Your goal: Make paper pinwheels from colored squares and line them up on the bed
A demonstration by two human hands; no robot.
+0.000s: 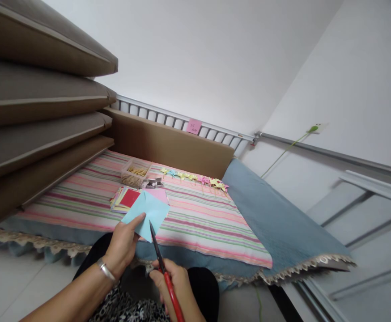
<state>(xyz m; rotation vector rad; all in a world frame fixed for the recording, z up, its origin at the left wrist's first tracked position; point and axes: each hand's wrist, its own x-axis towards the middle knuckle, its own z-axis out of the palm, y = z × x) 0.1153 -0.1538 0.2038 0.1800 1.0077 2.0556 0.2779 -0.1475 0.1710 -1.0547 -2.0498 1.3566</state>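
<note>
My left hand [123,246] pinches a light blue square of paper [148,213] by its near corner and holds it tilted above the striped cloth. My right hand [173,286] grips red-handled scissors [163,273]. Their dark blades point up and meet the lower edge of the blue paper. A silver bracelet sits on my left wrist. Behind the paper lies a stack of coloured sheets [128,198], red and pink on top.
A striped cloth [198,223] covers a blue padded surface [265,214]. A clear box of thin sticks [135,172], small metal clips [153,182] and a row of paper pinwheels [195,178] lie near a cardboard wall [168,143]. Grey cushions [41,98] are stacked at left.
</note>
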